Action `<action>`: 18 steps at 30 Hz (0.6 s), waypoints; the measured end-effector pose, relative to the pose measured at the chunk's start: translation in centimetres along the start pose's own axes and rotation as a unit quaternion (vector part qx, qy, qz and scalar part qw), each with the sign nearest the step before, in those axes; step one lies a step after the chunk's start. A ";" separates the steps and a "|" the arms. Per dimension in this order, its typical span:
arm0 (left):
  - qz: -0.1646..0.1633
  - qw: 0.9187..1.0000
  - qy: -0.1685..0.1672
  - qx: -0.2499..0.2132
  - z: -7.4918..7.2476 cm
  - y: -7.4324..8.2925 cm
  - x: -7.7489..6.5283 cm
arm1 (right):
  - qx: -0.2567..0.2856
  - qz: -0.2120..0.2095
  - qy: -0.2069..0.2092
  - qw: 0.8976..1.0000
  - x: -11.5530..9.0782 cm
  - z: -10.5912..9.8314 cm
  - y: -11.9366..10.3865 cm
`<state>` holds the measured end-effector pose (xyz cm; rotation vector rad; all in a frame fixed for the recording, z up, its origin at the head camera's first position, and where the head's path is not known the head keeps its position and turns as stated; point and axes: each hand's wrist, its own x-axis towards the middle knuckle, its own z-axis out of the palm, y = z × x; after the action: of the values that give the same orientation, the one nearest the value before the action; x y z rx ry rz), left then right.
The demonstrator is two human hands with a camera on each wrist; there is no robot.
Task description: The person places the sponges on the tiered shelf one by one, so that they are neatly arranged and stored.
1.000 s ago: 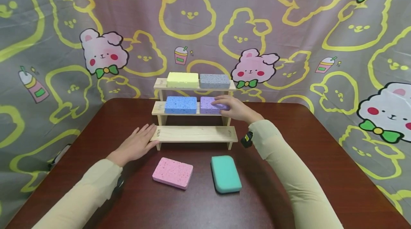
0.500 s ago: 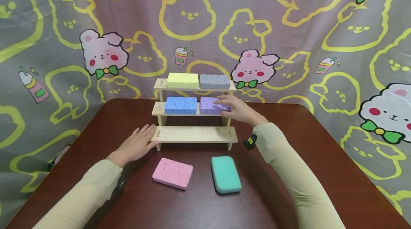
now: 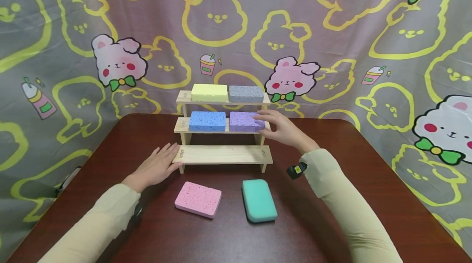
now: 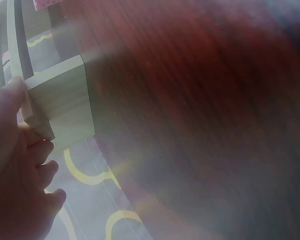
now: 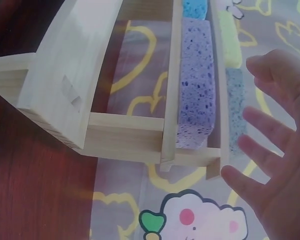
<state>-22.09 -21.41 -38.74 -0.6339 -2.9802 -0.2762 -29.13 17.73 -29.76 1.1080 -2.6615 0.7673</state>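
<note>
My right hand (image 3: 284,130) is beside the right end of the purple sponge (image 3: 243,121), fingers spread and slightly bent. In the right wrist view, a gap shows between the fingers (image 5: 262,125) and the purple sponge. That sponge sits on the middle step of a pale wooden three-step stand (image 3: 225,154), next to a blue sponge (image 3: 207,121). My left hand (image 3: 156,164) rests against the left end of the lowest step with its fingers fairly straight. From the left wrist, the thumb and fingers touch the end of that board (image 4: 37,117).
On the top step sit a yellow sponge (image 3: 209,92) and a grey sponge (image 3: 246,94). A pink sponge (image 3: 198,199) and a teal sponge (image 3: 259,200) lie on the dark wooden table (image 3: 236,242) before the stand. A patterned curtain (image 3: 155,17) hangs behind.
My right hand has let go of the purple sponge and drawn back to the right, uncovering more of it. The left hand has stayed at the stand.
</note>
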 end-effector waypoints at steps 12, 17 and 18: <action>0.000 1.000 0.001 0.000 0.0 -0.1 0.0 | 0.041 -0.005 0.024 0.999 -3.3 0.1 -0.8; 0.001 1.000 0.001 0.000 0.0 -0.1 0.0 | 0.047 -0.005 0.008 0.999 -4.8 0.7 -1.2; 0.002 1.000 0.001 0.001 0.0 -0.1 0.0 | 0.048 -0.003 0.004 0.999 -5.1 0.8 -1.3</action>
<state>-22.12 -21.49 -38.72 -0.6380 -2.9760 -0.2743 -24.56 19.70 -31.60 1.1326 -2.6378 0.9047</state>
